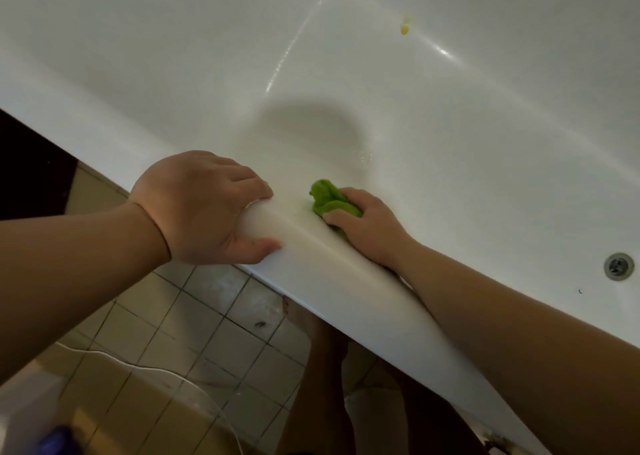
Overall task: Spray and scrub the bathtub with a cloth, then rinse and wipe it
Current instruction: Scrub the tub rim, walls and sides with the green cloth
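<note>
Left hand [204,209] grips bathtub rim [311,264]; right hand [367,229] clutches green cloth [329,198].

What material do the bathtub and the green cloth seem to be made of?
Bathtub: glossy white, probably acrylic or enamel; bright streaks of reflected light show on it, but the look cannot tell which.
Cloth: soft green fabric, perhaps microfibre; it bunches into fuzzy folds under the right hand.

So I count one white bathtub [381,74], one green cloth [329,200], one drain [619,266], two hands (both mine), one yellow blob [404,29].
</note>
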`<state>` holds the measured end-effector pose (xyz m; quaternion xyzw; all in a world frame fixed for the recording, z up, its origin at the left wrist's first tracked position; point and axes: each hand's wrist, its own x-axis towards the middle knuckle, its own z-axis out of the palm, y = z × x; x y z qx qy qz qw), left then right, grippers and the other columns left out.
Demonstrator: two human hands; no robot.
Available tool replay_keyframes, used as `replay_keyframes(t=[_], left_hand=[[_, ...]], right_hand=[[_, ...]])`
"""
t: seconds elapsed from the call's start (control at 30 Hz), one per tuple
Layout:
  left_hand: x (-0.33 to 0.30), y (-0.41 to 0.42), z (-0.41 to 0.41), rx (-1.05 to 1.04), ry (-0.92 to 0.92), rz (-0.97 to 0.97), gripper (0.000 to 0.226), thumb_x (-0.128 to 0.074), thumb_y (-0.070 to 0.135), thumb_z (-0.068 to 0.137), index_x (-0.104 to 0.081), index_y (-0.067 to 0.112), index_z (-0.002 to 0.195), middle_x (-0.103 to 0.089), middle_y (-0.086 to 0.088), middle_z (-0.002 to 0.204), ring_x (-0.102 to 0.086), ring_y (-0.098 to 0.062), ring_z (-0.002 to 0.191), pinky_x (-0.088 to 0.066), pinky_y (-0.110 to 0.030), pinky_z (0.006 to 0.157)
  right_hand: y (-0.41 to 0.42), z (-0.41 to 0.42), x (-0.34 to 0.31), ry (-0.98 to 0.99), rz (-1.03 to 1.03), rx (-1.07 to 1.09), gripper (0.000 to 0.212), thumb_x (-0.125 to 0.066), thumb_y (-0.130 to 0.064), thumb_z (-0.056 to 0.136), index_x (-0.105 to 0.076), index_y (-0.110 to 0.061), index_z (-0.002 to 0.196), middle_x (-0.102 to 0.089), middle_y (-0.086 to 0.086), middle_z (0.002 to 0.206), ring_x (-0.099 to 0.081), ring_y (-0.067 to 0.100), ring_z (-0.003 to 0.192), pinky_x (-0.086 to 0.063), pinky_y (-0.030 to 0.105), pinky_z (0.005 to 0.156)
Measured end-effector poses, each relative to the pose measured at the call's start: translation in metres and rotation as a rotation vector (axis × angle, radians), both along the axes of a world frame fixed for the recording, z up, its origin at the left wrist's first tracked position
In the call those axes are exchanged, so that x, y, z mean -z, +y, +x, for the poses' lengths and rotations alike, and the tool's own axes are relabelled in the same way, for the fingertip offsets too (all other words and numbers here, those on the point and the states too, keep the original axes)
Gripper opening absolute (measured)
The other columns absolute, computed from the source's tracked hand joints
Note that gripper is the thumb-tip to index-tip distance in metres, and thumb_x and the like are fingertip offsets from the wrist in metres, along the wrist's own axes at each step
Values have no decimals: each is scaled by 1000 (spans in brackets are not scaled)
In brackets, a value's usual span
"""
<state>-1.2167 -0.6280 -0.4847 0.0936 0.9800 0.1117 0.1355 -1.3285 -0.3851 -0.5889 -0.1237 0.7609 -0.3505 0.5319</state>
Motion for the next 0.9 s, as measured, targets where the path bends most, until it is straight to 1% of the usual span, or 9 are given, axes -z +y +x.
replay_keyframes(t=[0.1,0.2,0.33,0.47,0.53,0.67,0.7,0.77,0.9], left_hand=[[0,-6,-1,-5,-17,-9,80,-45,80,82,-77,12,113,-78,-4,104,-75,-31,89,-59,-45,78],[-1,-10,-1,-12,-21,-14,82,-43,80,82,-76,12,113,-78,-4,105,-75,-31,90,-59,-46,79],[-1,-17,0,-13,-26,-32,82,-44,80,82,-76,13,113,-78,-3,105,-75,-31,91,-58,-44,80],[-1,-27,1,-10,-24,-50,82,-44,80,81,-76,12,114,-78,-5,106,-75,-32,91,-58,-44,81],[-2,-31,0,-3,-35,-54,84,-43,82,82,-76,12,114,-77,-6,107,-75,-32,91,-58,-45,81],[-3,-42,-1,10,-38,-34,86,-38,83,84,-76,13,116,-77,-5,108,-75,-32,91,-59,-45,79],[-4,-45,-1,18,-37,-29,87,-35,85,86,-75,14,116,-77,-5,108,-75,-32,91,-59,-45,78],[-4,-50,-2,39,-37,-31,88,-33,85,86,-75,14,117,-77,-4,109,-75,-31,92,-60,-45,78],[-3,-60,-1,55,-39,-32,88,-34,85,85,-74,15,119,-77,-3,112,-75,-31,95,-59,-45,80]], right_hand=[[38,0,-10,-1,22,27,28,-72,-36,92,-66,-44,118,-65,-8,115,-61,5,104,-45,24,92],[55,-3,14,39,173,-13,30,-68,-43,94,-64,-40,123,-63,-4,116,-61,15,107,-44,32,95],[22,-5,42,71,302,-66,39,-59,-53,95,-62,-26,123,-63,7,116,-62,26,104,-45,36,86],[-42,1,8,71,93,-49,42,-61,-51,97,-64,-30,133,-65,4,121,-62,24,109,-48,39,97],[-54,7,-26,73,0,-37,37,-60,-49,98,-64,-33,132,-63,1,118,-60,19,106,-46,37,95],[-20,10,-61,28,-96,-4,19,-67,-43,97,-66,-43,115,-64,-9,111,-59,2,99,-41,18,84],[-6,8,-58,25,-75,4,20,-69,-42,95,-66,-44,115,-65,-10,111,-59,0,100,-40,16,83],[16,4,-42,36,30,16,26,-71,-39,96,-66,-40,121,-65,-8,115,-60,3,103,-42,22,89],[14,-4,7,33,291,-80,36,-61,-48,98,-62,-28,128,-60,6,122,-60,23,107,-44,36,92]])
